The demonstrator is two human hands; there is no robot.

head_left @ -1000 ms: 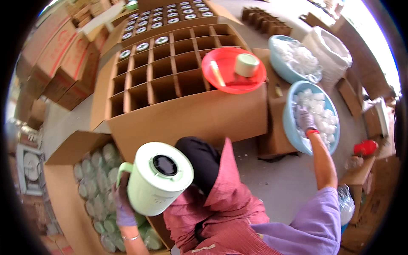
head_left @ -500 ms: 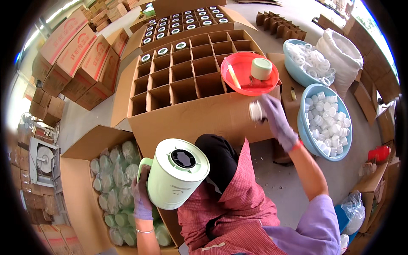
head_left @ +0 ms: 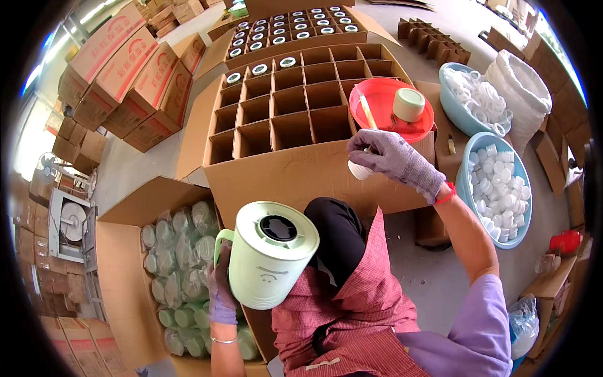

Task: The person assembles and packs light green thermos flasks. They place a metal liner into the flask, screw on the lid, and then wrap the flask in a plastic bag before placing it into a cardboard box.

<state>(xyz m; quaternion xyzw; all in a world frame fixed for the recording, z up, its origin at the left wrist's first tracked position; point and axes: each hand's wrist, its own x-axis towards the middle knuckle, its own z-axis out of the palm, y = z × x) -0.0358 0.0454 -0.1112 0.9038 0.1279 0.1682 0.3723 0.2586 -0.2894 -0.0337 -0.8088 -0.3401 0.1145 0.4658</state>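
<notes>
My left hand [head_left: 221, 283], in a grey-purple glove, is closed on the handle side of a light green jug [head_left: 267, 276]. The jug is tilted slightly, its round upper face turned up with a black disc in the middle. Gloved as well, my right hand [head_left: 399, 162] pinches a white ribbed cap [head_left: 359, 169] in front of the divided carton [head_left: 301, 166]. Some of that cap is hidden by the fingers. Just beyond this hand, a red basin [head_left: 427, 129] holds a pale green cup and a stick-like tool.
Blue basins of white caps [head_left: 502, 195] and white rings [head_left: 474, 94] stand at the right, beside a white sack [head_left: 518, 94]. An open box of bagged green items [head_left: 182, 251] lies at the left. Behind are a filled carton [head_left: 289, 38] and stacked boxes [head_left: 125, 81].
My right hand has moved left with the white cap, toward the jug and in front of the red basin. My left hand still holds the jug. The whole view has shifted slightly.
</notes>
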